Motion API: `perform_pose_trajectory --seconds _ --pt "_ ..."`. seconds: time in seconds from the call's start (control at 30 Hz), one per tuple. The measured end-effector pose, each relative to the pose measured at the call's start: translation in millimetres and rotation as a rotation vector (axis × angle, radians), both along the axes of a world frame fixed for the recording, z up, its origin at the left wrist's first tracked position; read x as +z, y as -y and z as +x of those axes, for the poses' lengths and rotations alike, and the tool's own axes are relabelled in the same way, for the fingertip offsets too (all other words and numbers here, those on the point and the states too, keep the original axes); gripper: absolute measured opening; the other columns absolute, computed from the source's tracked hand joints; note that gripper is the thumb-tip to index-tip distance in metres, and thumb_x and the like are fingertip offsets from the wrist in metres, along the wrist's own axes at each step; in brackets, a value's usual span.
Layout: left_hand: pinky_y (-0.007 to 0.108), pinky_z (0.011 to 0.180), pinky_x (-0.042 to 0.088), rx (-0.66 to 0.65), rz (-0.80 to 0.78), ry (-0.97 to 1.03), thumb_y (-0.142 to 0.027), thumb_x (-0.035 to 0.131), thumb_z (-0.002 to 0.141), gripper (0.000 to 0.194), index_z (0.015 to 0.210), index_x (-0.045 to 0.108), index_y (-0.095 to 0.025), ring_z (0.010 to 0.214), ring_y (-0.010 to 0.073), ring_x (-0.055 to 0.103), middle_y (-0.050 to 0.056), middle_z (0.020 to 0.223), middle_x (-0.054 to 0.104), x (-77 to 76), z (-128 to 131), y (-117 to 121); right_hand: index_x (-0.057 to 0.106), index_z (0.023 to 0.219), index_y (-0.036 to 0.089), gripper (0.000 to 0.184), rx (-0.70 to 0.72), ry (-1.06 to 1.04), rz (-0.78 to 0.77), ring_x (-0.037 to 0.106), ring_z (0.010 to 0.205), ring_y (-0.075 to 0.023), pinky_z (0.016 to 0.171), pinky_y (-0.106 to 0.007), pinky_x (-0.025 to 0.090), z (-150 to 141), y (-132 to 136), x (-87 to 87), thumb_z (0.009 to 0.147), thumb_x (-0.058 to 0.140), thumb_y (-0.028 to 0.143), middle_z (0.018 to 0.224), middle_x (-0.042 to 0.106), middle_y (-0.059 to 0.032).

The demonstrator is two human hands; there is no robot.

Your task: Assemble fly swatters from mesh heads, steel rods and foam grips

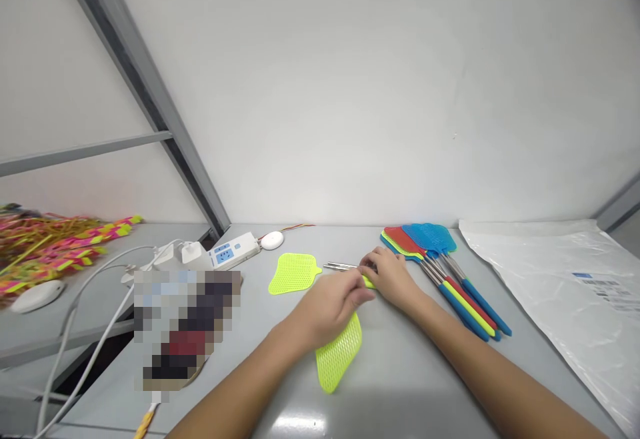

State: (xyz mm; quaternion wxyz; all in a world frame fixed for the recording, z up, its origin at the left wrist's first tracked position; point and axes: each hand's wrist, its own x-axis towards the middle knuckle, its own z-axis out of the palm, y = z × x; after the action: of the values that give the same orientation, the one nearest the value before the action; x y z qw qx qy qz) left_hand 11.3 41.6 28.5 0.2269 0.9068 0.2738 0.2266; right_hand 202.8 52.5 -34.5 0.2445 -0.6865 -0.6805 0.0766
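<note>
My left hand [333, 302] is closed, with a yellow-green fly swatter head [340, 355] hanging below its fingers, tilted toward me. Close beside it, my right hand [390, 275] has its fingers bent around a fly swatter handle, mostly hidden; a bit of yellow-green grip [369, 282] shows between the hands. Thin metal rods [341, 266] stick out to the left from behind the fingers. Flat on the table lies another yellow-green swatter head [295, 273], left of my hands. Where the head and handle meet, if they do, is covered by my fingers.
Several blue, red and yellow-green fly swatters [450, 272] are piled to the right. Beyond them lies a white plastic bag [560, 285]. On the left are a power strip [234, 251], a white round device [272, 240], cables and a blurred-out item [185, 332].
</note>
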Motion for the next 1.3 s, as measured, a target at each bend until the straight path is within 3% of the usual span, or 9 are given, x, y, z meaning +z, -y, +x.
perform_pose_trajectory --seconds 0.1,0.3,0.47,0.67,0.8,0.97,1.07,1.17,1.3 --pt "0.028 0.053 0.030 -0.092 -0.007 -0.172 -0.048 0.030 0.097 0.042 0.073 0.053 -0.021 0.058 0.0160 0.052 0.000 0.063 0.056 -18.5 13.6 7.4 0.066 0.084 0.024 0.018 -0.019 -0.017 -0.026 0.051 0.096 -0.0215 0.076 -0.034 0.027 2.3 -3.9 -4.7 0.085 0.057 0.039 0.094 0.062 -0.0033" --pt "0.028 0.056 0.031 -0.169 0.072 -0.271 -0.047 0.035 0.096 0.042 0.075 0.059 -0.020 0.066 0.0178 0.058 0.002 0.072 0.065 -40.4 22.8 7.4 0.061 0.080 0.020 0.014 -0.054 -0.041 -0.006 0.051 0.093 -0.0241 0.073 -0.034 0.025 2.1 -8.1 -14.2 0.077 0.065 0.033 0.090 0.062 -0.0039" --pt "0.028 0.060 0.034 -0.130 0.066 -0.238 -0.042 0.036 0.096 0.039 0.076 0.059 -0.019 0.072 0.0185 0.058 0.003 0.077 0.064 -39.5 19.7 -1.5 0.058 0.080 0.021 0.014 -0.064 -0.085 0.078 0.052 0.090 -0.0228 0.074 -0.034 0.027 0.8 -9.5 -12.4 0.080 0.062 0.034 0.087 0.063 -0.0023" --pt "0.028 0.061 0.036 -0.030 0.027 -0.232 -0.041 0.041 0.094 0.031 0.081 0.059 -0.019 0.073 0.0180 0.057 0.003 0.079 0.062 -39.2 15.1 -13.7 0.056 0.090 0.021 0.014 -0.064 -0.163 0.241 0.055 0.086 -0.0184 0.084 -0.036 0.032 6.4 3.5 6.4 0.090 0.052 0.034 0.090 0.064 -0.0021" --pt "0.028 0.063 0.037 -0.029 0.042 -0.238 -0.039 0.044 0.093 0.027 0.085 0.060 -0.019 0.076 0.0182 0.056 0.003 0.081 0.061 -38.5 12.6 -15.7 0.053 0.097 0.020 0.019 -0.027 -0.351 0.394 0.055 0.077 -0.0166 0.070 -0.029 0.039 11.1 21.9 22.9 0.096 0.040 0.034 0.086 0.062 -0.0029" --pt "0.030 0.065 0.036 -0.045 0.137 -0.278 -0.030 0.043 0.092 0.022 0.077 0.054 -0.020 0.073 0.0176 0.053 0.001 0.074 0.059 -36.9 11.3 -14.2 0.049 0.100 0.022 0.021 -0.090 -0.496 0.449 0.050 0.063 -0.0138 0.059 -0.026 0.037 10.3 33.5 33.9 0.097 0.035 0.038 0.071 0.052 0.0022" --pt "0.031 0.066 0.035 -0.037 0.176 -0.307 -0.022 0.044 0.088 0.018 0.072 0.051 -0.020 0.069 0.0169 0.051 0.000 0.071 0.058 -34.1 7.1 -16.3 0.046 0.087 0.022 0.024 -0.093 -0.422 0.340 0.043 0.055 -0.0124 0.053 -0.024 0.032 9.6 33.5 33.7 0.097 0.036 0.041 0.064 0.046 0.0044" --pt "0.032 0.067 0.035 -0.008 0.196 -0.327 -0.018 0.048 0.082 0.011 0.072 0.051 -0.020 0.073 0.0185 0.051 0.001 0.072 0.058 -29.7 -0.4 -21.4 0.044 0.072 0.022 0.032 0.066 -0.128 0.082 0.042 0.052 -0.0122 0.050 -0.025 0.025 7.6 36.0 32.4 0.094 0.040 0.043 0.058 0.049 0.0034" --pt "0.033 0.068 0.035 0.022 0.198 -0.353 -0.024 0.052 0.082 0.012 0.070 0.053 -0.020 0.079 0.0218 0.053 0.002 0.072 0.058 -26.9 -7.6 -27.1 0.054 0.081 0.021 0.022 0.191 0.263 -0.116 0.055 0.061 -0.0174 0.052 -0.027 0.020 -1.8 45.7 31.0 0.087 0.052 0.043 0.071 0.064 -0.0026"
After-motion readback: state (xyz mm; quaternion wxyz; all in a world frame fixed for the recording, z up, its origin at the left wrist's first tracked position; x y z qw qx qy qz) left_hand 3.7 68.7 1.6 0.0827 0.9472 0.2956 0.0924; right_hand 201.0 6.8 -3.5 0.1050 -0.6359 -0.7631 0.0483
